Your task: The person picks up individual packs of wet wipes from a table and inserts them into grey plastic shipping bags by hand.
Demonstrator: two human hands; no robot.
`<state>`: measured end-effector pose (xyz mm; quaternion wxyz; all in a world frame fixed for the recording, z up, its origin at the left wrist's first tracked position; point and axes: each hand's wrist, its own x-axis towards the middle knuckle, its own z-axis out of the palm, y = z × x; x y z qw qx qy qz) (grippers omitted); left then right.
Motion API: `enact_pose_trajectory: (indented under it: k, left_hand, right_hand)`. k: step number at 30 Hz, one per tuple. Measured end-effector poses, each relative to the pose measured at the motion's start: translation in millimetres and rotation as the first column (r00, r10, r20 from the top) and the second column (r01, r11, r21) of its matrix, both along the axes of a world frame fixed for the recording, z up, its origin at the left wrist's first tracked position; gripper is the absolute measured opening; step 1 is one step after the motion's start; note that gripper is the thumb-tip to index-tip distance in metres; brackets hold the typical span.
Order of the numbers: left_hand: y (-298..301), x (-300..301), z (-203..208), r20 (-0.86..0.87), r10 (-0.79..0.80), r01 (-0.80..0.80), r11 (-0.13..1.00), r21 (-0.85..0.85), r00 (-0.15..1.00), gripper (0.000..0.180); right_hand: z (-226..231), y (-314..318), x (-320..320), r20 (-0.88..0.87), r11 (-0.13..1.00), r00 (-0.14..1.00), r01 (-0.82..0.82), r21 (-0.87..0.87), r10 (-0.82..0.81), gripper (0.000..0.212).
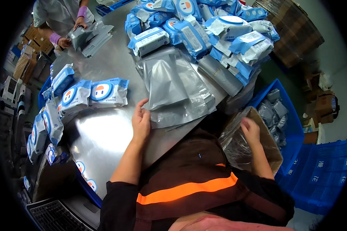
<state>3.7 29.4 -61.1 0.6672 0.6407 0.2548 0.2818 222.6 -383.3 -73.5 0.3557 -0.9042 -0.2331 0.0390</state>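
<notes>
My left hand [141, 120] is at the left edge of a stack of grey plastic mailing bags [169, 84] on the metal table. Its fingers are apart, with the fingertips at the top bag's edge. Over a cardboard box [273, 156] lined with clear film [231, 146], to the right of the table, is my right hand [251, 131]. Its fingers are curled closed, and whatever may be inside them is hidden. A rolled grey bundle of plastic [220, 75] lies just right of the bag stack.
Blue-and-white wipes packs [191, 38] are heaped at the table's [104, 131] far side; more packs [108, 92] lie left. A blue crate [297, 131] holds grey parcels [273, 109] at right. Across the table, a co-worker's hands [79, 24] handle grey bags [96, 38].
</notes>
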Motion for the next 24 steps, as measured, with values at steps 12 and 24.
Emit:
enact_pose_trajectory:
  k: [12,24]
  left_hand:
    - [20,6,14,-0.057,-0.038,0.068,0.552,0.831,0.998,0.045]
    - [45,68,-11,-0.436,0.206,-0.021,0.919,0.393,0.876,0.045]
  right_hand:
    - [28,251,20,0.373,0.581,0.622,-0.781,0.229,0.689,0.017]
    - [20,322,12,-0.063,0.961,0.96,-0.267,0.071,0.272,0.05]
